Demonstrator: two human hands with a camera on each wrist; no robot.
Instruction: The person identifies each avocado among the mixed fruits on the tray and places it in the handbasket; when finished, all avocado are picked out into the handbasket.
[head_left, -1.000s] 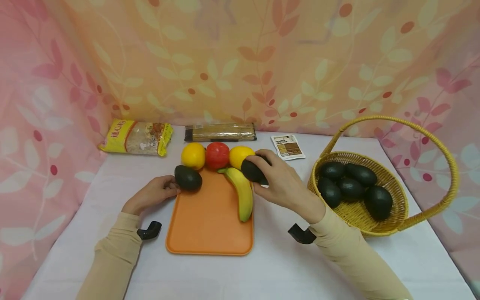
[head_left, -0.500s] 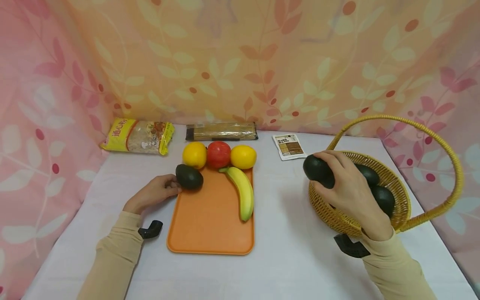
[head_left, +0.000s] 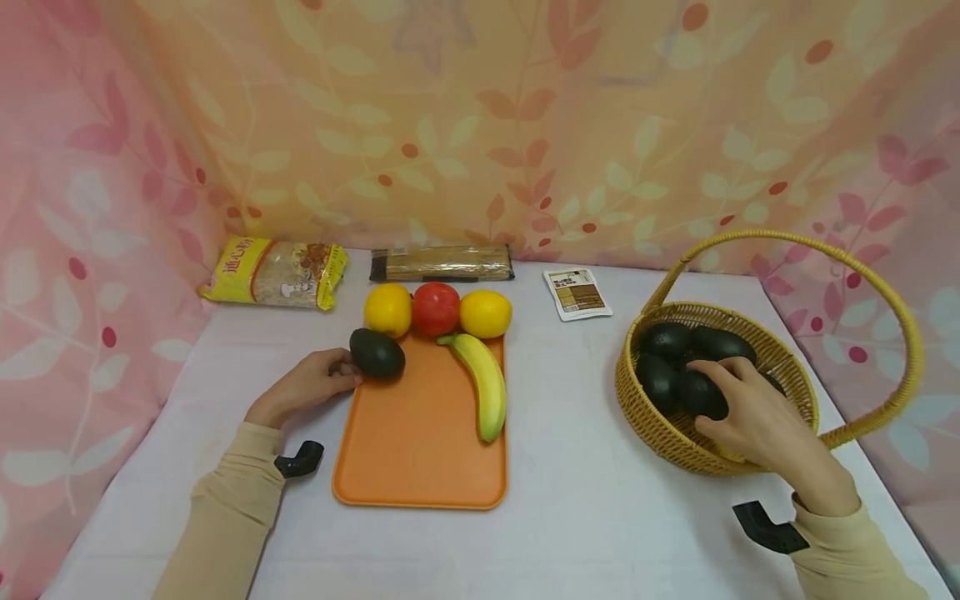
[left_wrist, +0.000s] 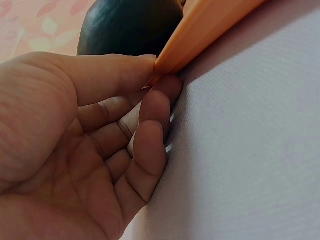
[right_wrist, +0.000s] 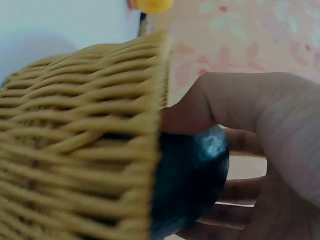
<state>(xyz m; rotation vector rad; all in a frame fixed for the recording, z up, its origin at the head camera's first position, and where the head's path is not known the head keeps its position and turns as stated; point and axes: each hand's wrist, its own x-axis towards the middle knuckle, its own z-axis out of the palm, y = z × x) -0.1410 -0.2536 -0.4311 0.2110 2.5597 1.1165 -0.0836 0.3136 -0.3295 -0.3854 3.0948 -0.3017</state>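
Note:
My left hand (head_left: 309,388) pinches the left rim of an orange tray (head_left: 420,437) between thumb and fingers. A dark green avocado (head_left: 377,354) lies at the tray's upper left corner, just beyond that hand; part of it shows above the thumb in the left wrist view. At the right, my right hand (head_left: 772,427) reaches into a yellow woven basket (head_left: 667,446) with its thumb and fingers around a dark avocado (head_left: 703,395). Several more avocados surround it in the basket, one mostly hidden by the hand. The basket wall (right_wrist: 85,135) covers part of the gripped avocado in the right wrist view.
A banana (head_left: 483,392) lies along the tray's right side. A yellow fruit (head_left: 387,309), a red fruit (head_left: 436,309) and a lemon (head_left: 486,314) line its far edge. Behind are a yellow bag (head_left: 273,273), a long packet (head_left: 442,263) and a small sachet (head_left: 577,294). The basket handle (head_left: 903,333) arches high.
My right hand has carried an avocado from beside the lemon, over the basket's rim and down among the others inside. The left hand keeps its place at the tray.

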